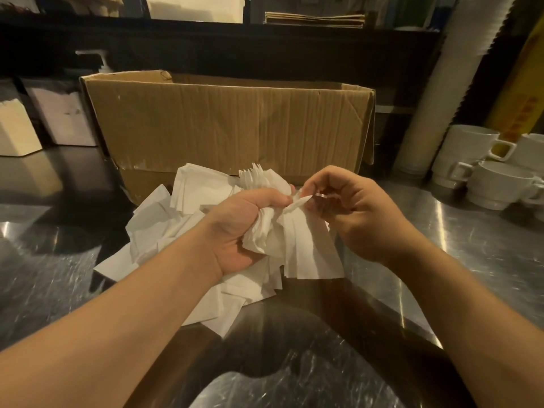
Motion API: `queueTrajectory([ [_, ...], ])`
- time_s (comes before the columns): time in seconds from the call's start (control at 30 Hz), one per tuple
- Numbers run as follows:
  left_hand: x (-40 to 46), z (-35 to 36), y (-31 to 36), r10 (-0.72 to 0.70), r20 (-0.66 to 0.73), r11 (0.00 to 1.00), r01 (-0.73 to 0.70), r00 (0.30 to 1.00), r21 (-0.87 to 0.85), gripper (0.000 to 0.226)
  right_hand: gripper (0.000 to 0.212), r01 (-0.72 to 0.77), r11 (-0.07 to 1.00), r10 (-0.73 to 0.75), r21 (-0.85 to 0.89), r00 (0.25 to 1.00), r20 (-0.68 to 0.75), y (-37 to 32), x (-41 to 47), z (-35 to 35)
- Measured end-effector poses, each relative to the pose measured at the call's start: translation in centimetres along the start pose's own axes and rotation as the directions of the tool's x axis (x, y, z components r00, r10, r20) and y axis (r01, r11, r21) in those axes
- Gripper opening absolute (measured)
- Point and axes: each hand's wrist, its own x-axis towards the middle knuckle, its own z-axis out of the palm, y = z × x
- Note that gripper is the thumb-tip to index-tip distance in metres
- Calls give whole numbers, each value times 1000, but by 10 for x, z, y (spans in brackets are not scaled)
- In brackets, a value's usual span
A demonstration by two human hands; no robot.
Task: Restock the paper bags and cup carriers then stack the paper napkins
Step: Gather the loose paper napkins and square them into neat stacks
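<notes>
A loose heap of white paper napkins (164,231) lies on the steel counter (471,260) in front of an open cardboard box (229,125). My left hand (247,228) grips a fanned bunch of napkins (306,254) above the heap. My right hand (359,213) pinches the top edge of one napkin in that bunch between thumb and forefinger. Flat brown paper bags (315,19) lie on the dark shelf behind the box.
White mugs (477,160) stand stacked at the right, beside a tall sleeve of paper cups (453,83). White containers (17,134) sit at the left. A pump bottle (103,61) stands behind the box.
</notes>
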Motion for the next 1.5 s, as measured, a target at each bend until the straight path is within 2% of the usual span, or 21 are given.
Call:
queueTrajectory([
  [0.07, 0, 0, 0, 7, -10, 1000, -7, 1000, -9, 16, 19, -68, 993, 65, 100, 997, 34, 0, 0, -6],
  [0.2, -1, 0, 1, 11, -34, 1000, -11, 999, -1, 21, 12, -138, 985, 138, 103, 990, 13, 4, 4, -5],
  [0.3, -1, 1, 0, 0, -25, 1000, 0, 1000, -11, 34, 5, -169, 969, 181, 181, 982, -56, 6, 4, -3],
  [0.37, -1, 1, 0, -1, -15, 1000, 0, 1000, -22, 33, 9, -187, 943, 225, 276, 968, -111, 5, 4, -4],
  [0.43, -2, 0, 0, 4, -8, 1000, -4, 1000, -12, 42, 11, -212, 901, 281, 378, 950, -138, 3, 5, -3],
  [0.53, -2, -2, 0, 12, 10, 1000, -12, 1000, 3, 54, 10, -267, 826, 402, 496, 896, -187, 2, 9, 2],
  [0.63, -2, -1, -2, 18, 16, 1000, -18, 1000, 2, 52, 13, -302, 751, 509, 587, 831, -224, 4, 11, 6],
  [0.77, -1, -2, -3, -11, 50, 1000, 12, 999, -13, 51, 10, -322, 736, 575, 596, 762, -299, 6, 9, 4],
  [0.83, -2, -1, -4, -34, 69, 999, 35, 997, -24, 47, 9, -326, 775, 550, 541, 769, -326, 6, 8, 3],
  [0.93, -2, 0, -4, -36, 26, 999, 37, 999, -32, 33, 7, -309, 817, 491, 487, 815, -308, 4, 7, 5],
  [1.07, 1, -3, -2, -39, 8, 995, 40, 999, -87, 36, 14, -227, 788, 444, 572, 854, -273, -2, 8, -2],
  [1.27, 0, 0, 0, -12, -42, 997, 9, 999, -79, 31, 14, -148, 813, 373, 562, 875, -309, -6, 4, -18],
  [1.4, 1, 1, 2, 22, -65, 992, -30, 998, -126, 36, 24, -170, 951, 249, 257, 915, -318, -3, 5, -19],
  [1.5, 1, -2, 6, 76, -81, 980, -89, 994, -177, 41, 25, -184, 959, 249, 218, 911, -327, -1, 7, -16],
])
